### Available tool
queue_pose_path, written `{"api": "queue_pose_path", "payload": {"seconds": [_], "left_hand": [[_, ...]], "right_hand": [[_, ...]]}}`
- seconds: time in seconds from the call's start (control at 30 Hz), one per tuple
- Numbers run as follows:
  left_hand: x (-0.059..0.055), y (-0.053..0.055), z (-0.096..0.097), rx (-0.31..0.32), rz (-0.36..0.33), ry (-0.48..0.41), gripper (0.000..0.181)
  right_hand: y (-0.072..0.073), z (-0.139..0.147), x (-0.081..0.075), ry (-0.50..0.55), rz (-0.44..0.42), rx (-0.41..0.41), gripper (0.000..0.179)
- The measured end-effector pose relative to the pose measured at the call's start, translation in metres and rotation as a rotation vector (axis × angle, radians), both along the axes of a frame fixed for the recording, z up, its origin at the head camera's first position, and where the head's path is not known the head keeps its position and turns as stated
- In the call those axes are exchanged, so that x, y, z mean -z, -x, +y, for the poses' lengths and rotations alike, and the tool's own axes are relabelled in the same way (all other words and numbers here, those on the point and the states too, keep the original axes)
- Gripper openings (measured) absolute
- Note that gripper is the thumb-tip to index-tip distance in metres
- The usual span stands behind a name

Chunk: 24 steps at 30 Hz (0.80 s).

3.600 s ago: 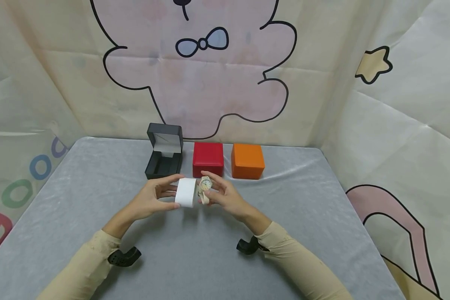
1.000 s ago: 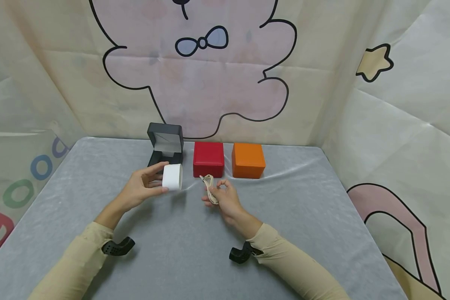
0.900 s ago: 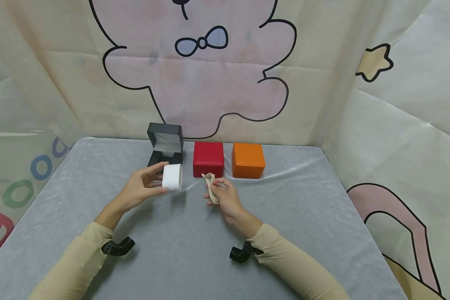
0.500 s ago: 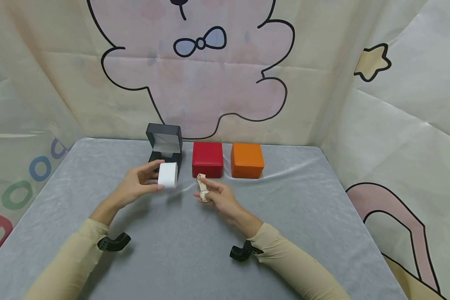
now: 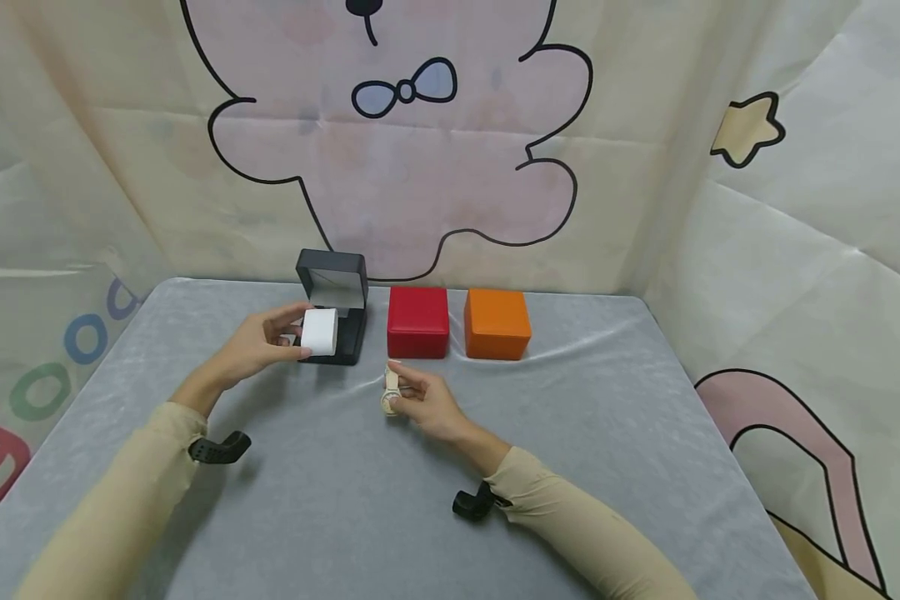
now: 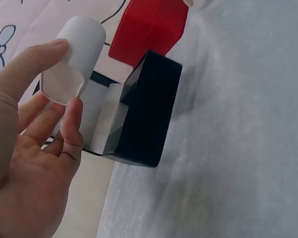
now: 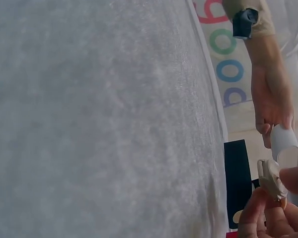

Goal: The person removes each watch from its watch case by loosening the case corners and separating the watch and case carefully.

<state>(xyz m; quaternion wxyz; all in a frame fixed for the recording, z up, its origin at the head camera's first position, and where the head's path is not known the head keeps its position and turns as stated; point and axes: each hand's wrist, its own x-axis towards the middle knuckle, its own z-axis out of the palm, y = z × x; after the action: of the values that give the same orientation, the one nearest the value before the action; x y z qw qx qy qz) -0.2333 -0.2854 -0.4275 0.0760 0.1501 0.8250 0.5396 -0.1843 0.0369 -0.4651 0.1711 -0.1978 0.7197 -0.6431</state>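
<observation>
My left hand [image 5: 257, 342] pinches a white watch pillow [image 5: 319, 332] by its two ends, thumb on one and fingertips on the other. In the head view the pillow overlaps the front left of a black watch box [image 5: 351, 337], whose lid stands raised with a pale lining. The left wrist view has the pillow [image 6: 84, 47] above the box [image 6: 154, 109]. To the right, in front of the red box [image 5: 417, 322], my right hand [image 5: 433, 408] pinches a cream wristwatch [image 5: 391, 400] between thumb and fingers, its dial partly covered. The right wrist view shows the watch [image 7: 271, 179] edge-on.
An orange box [image 5: 497, 323] with its lid down stands right of the red one, also lidded, along the back of the table. Grey cloth [image 5: 360, 517] covers the tabletop. Printed fabric walls [image 5: 420, 183] rise behind it and at both sides.
My left hand has carried the pillow left and farther back, over to the black box. My right hand has moved left with the watch and turned it dial-up.
</observation>
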Motion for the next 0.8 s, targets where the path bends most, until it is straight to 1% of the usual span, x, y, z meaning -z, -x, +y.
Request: {"api": "queue_pose_path", "payload": {"seconds": [0.03, 0.1, 0.2, 0.3, 0.4, 0.67, 0.8], "left_hand": [[0.0, 0.002, 0.0, -0.001, -0.011, 0.01, 0.077], [-0.001, 0.005, -0.001, 0.003, -0.029, 0.009, 0.076], [-0.001, 0.009, -0.002, 0.012, -0.031, 0.01, 0.077], [-0.001, 0.013, -0.001, 0.022, -0.028, 0.008, 0.077], [-0.002, 0.014, -0.002, 0.024, -0.039, 0.019, 0.078], [-0.009, 0.019, -0.002, 0.021, -0.066, 0.076, 0.078], [-0.009, 0.021, -0.001, 0.017, -0.077, 0.102, 0.079]], "right_hand": [[0.0, -0.001, 0.0, -0.007, 0.007, -0.001, 0.06], [0.001, -0.002, 0.0, -0.023, -0.004, -0.001, 0.061], [0.003, -0.004, 0.0, -0.036, -0.026, -0.002, 0.063], [0.004, -0.007, 0.0, -0.042, -0.018, -0.013, 0.064], [0.006, -0.01, -0.001, -0.04, -0.007, -0.033, 0.066], [0.012, -0.022, 0.0, -0.092, 0.001, -0.078, 0.07], [0.014, -0.029, 0.0, -0.117, -0.004, -0.104, 0.071]]}}
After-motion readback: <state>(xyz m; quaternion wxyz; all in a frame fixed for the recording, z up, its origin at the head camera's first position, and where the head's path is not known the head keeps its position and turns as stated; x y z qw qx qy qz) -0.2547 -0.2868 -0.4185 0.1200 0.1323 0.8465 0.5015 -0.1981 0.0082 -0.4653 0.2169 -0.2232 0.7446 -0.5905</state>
